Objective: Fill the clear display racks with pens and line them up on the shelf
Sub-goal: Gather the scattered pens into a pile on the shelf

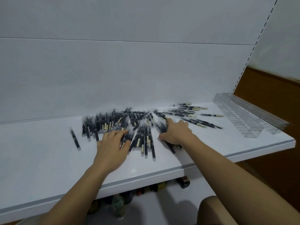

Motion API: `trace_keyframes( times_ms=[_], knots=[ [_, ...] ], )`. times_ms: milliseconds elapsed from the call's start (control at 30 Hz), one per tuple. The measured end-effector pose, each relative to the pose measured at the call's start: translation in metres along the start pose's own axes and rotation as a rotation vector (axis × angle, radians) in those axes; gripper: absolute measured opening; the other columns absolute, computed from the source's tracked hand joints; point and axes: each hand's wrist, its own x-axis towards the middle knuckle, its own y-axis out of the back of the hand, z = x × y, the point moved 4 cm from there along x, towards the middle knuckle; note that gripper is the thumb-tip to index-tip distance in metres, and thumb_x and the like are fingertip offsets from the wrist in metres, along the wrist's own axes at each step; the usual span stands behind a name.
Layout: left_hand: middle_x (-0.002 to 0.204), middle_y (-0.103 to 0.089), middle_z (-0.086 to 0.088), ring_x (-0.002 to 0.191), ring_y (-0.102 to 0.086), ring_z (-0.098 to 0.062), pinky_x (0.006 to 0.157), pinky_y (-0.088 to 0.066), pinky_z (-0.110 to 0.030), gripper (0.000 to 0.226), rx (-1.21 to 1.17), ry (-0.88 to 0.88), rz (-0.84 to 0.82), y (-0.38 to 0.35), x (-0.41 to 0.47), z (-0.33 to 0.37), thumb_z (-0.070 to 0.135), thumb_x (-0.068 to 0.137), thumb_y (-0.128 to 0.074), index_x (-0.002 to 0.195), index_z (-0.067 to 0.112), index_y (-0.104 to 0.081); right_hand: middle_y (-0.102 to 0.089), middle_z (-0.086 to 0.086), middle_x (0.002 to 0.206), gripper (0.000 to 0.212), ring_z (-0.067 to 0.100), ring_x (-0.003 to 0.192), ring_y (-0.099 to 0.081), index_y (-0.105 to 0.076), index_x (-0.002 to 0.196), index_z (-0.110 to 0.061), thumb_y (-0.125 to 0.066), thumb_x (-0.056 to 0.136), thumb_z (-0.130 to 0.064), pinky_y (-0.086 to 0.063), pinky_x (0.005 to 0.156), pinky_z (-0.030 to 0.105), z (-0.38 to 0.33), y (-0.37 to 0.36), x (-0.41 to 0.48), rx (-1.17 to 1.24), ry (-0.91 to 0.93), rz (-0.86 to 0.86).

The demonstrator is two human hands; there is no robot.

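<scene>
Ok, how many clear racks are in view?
2, side by side at the right end of the shelf: inner rack next to the pens, outer rack beyond it. Others could be hidden.

A white shelf (48,159) with a pale front lip carries a loose heap of dark pens (113,122) near its back wall (a stray pen (75,139) lies apart at the left); further ones fan out rightward; two long clear racks (240,117) lie side by side at the right end, angled toward the front edge.
</scene>
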Motion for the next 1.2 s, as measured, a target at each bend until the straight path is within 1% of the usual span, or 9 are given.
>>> trace_keyframes(
  times_ms=[233,300,400,567,633,733,867,1067,1200],
  knots=[
    [0.146,-0.046,0.009,0.137,-0.033,-0.016,0.113,-0.03,-0.05,0.045,-0.006,0.012,0.008,0.002,-0.001,0.002,0.045,0.101,-0.043,0.145,0.035,-0.043,-0.039,0.032,0.143,0.108,0.046,0.126,-0.048,0.005,0.159,-0.008,-0.071,0.086,-0.032,-0.047,0.086,0.044,-0.008,0.007,0.013,0.029,-0.05,-0.021],
    [0.146,-0.046,0.009,0.137,-0.033,-0.016,0.113,-0.03,-0.049,0.046,-0.004,0.017,0.003,0.002,-0.001,0.002,0.045,0.101,-0.042,0.145,0.034,-0.043,-0.059,0.021,0.117,0.109,0.034,0.105,-0.059,0.005,0.158,0.001,-0.072,0.086,-0.029,-0.049,0.068,0.035,-0.01,0.009,0.015,0.077,-0.037,-0.019],
    [0.146,-0.045,0.009,0.137,-0.033,-0.016,0.113,-0.029,-0.05,0.047,0.015,0.014,-0.001,0.002,-0.001,0.004,0.045,0.101,-0.042,0.146,0.034,-0.042,-0.052,0.006,0.086,0.095,0.016,0.073,-0.052,-0.011,0.154,0.005,-0.071,0.087,-0.024,-0.037,0.05,0.029,-0.009,0.014,0.017,0.142,-0.048,-0.014],
    [0.146,-0.044,0.009,0.137,-0.032,-0.016,0.113,-0.029,-0.051,0.047,0.016,0.023,-0.002,0.003,-0.002,0.004,0.045,0.101,-0.042,0.147,0.034,-0.041,-0.062,0.011,0.097,0.038,0.017,0.079,-0.058,-0.053,0.12,-0.006,-0.067,0.086,-0.015,-0.04,0.056,0.027,0.001,0.028,0.013,0.118,-0.001,-0.033],
    [0.146,-0.044,0.009,0.137,-0.032,-0.016,0.113,-0.029,-0.05,0.047,0.014,0.024,-0.005,0.002,-0.002,0.003,0.046,0.101,-0.041,0.147,0.034,-0.04,-0.06,0.009,0.089,0.021,0.018,0.073,-0.055,-0.051,0.097,-0.01,-0.065,0.082,-0.012,-0.039,0.052,0.026,0.007,0.038,0.011,0.145,-0.011,0.0],
    [0.146,-0.043,0.009,0.137,-0.031,-0.016,0.114,-0.029,-0.051,0.048,0.014,0.022,-0.006,0.002,-0.002,0.003,0.046,0.101,-0.04,0.148,0.035,-0.038,-0.051,0.004,0.072,0.024,0.017,0.062,-0.048,-0.047,0.091,-0.009,-0.066,0.076,-0.009,-0.034,0.048,0.024,0.007,0.053,0.007,0.199,-0.025,0.029],
    [0.149,-0.039,0.009,0.137,-0.035,-0.015,0.114,-0.034,-0.049,0.048,-0.059,0.03,0.029,0.006,-0.005,0.005,0.042,0.101,-0.044,0.148,0.033,-0.039,-0.056,0.009,0.088,0.038,0.02,0.071,-0.053,-0.047,0.107,-0.009,-0.072,0.079,-0.01,-0.042,0.056,0.033,-0.022,0.063,0.01,0.387,0.068,-0.009],
    [0.113,-0.063,0.011,0.101,-0.06,-0.005,0.09,-0.053,-0.031,0.026,-0.347,0.082,0.351,0.059,0.006,-0.021,0.023,0.099,-0.053,0.123,0.025,-0.062,-0.054,0.013,0.086,0.023,0.026,0.07,-0.054,-0.049,0.087,-0.008,-0.071,0.083,-0.003,-0.044,0.056,0.033,-0.123,0.052,0.021,0.544,0.228,-0.188],
    [0.141,-0.051,-0.011,0.132,-0.044,-0.032,0.108,-0.04,-0.048,0.045,-0.065,0.386,0.405,0.075,0.032,-0.095,0.034,0.099,-0.046,0.141,0.02,-0.048,-0.05,0.013,0.085,0.022,0.028,0.072,-0.051,-0.048,0.088,-0.006,-0.068,0.082,-0.003,-0.039,0.059,0.035,-0.181,0.031,0.037,0.517,0.246,-0.272]
  ],
)
